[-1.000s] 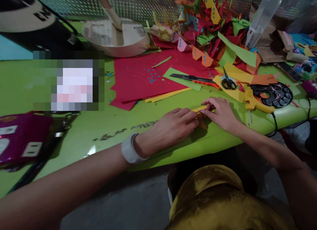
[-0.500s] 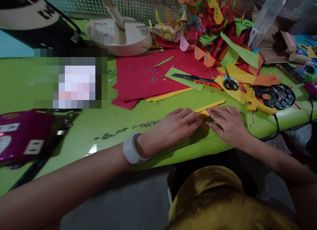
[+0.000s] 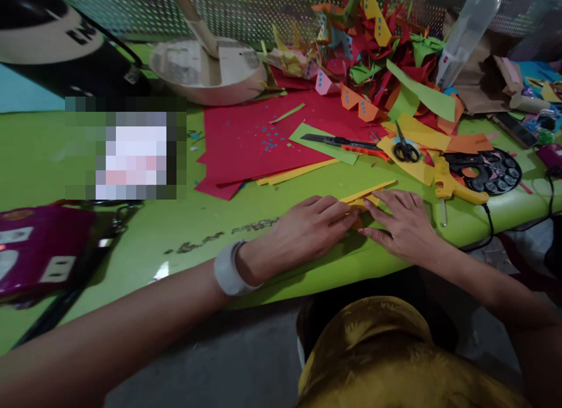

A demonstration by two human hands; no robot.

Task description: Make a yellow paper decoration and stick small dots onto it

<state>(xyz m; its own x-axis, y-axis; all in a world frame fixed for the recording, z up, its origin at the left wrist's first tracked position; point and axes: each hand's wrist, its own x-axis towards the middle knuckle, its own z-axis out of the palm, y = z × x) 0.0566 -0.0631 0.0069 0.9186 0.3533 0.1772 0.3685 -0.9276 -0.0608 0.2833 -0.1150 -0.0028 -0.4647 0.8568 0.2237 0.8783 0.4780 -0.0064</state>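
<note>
The yellow paper lay between the two hands. The left hand, fingers together, covered its left portion; whether it pinched the sheet could not be determined. The right hand, fingers spread, rested on the opposite portion. Folding appeared partly complete: one narrow strip projected beyond the fingertips, apparently not yet flattened. Scissors lay beyond the right hand, untouched.

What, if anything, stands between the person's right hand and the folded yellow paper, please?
Nothing visible does: the bare right hand touches the folded yellow paper, which the left hand also holds. The yellow plastic glue gun lies off to the right.
</note>
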